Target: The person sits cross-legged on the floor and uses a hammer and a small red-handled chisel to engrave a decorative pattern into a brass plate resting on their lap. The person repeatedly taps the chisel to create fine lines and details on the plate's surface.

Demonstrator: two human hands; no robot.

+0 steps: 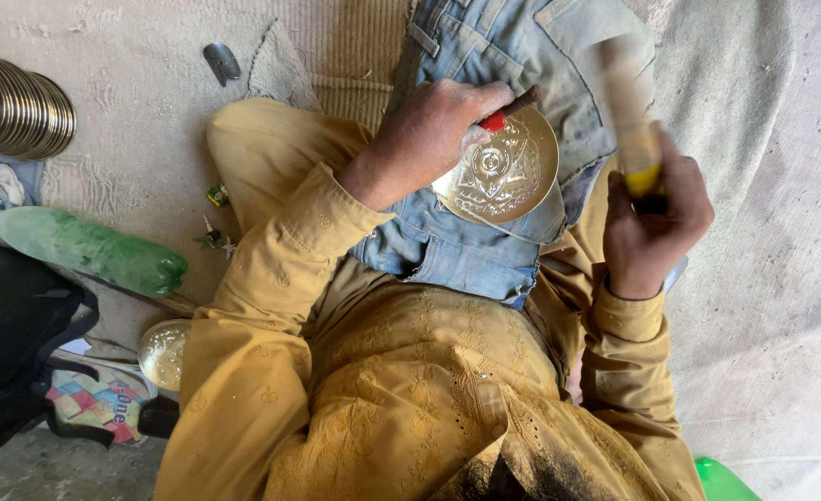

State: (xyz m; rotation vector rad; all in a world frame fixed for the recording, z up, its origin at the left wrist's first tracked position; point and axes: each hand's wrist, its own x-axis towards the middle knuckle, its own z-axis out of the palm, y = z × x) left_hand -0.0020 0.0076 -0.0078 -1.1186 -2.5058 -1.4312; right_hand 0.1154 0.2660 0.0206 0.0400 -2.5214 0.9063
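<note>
While the left hand (429,139) pins a red-handled chisel (501,113) on the brass dish (508,176) resting on denim in the lap, the right hand (656,223), gripping a blurred mallet (628,111), could mistrike and hit fingers.

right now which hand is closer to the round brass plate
Left. The left hand rests on the brass plate, pressing a red-tipped tool to it. The right hand is off to the side, holding a blurred mallet.

I see a stack of round metal plates (16,104), a green plastic bottle (90,249), a black bag (11,343) and a colourful patterned sandal (99,401) lying near one another.
</note>
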